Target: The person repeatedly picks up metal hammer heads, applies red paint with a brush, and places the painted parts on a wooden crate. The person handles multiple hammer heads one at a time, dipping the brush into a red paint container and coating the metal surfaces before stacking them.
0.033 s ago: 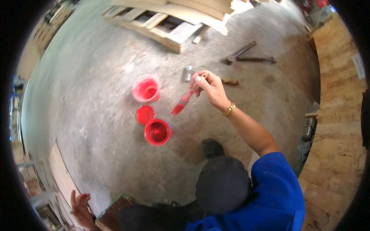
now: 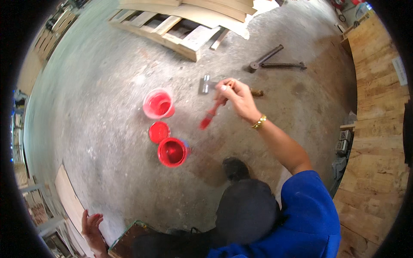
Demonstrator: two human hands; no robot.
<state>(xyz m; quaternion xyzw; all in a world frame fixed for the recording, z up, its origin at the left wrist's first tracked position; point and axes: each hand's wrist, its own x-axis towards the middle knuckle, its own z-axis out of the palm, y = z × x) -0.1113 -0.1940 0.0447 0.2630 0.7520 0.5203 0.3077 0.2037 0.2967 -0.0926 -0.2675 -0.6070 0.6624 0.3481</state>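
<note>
In my right hand is a paintbrush, pinched by its handle, with red-coated bristles tilted down to the left. Below it, a can of red paint stands on the floor, its top uncovered. A round red-smeared lid lies against the can, and beyond it sits a translucent plastic tub with red paint inside. Behind my right hand lies a hammer, its handle partly hidden. At the lower left, my left hand is empty, fingers apart, beside a pale board.
A wooden pallet carrying stacked boards is at the far side. A dark metal tool with two arms lies far right on the concrete floor. Along the right stands a large wooden panel. My shoe is near the can.
The cans and lid sit slightly lower and further left in view. In my right hand the paintbrush has shifted slightly right, its bristles pointing more steeply down. My left hand's fingers have shifted a little.
</note>
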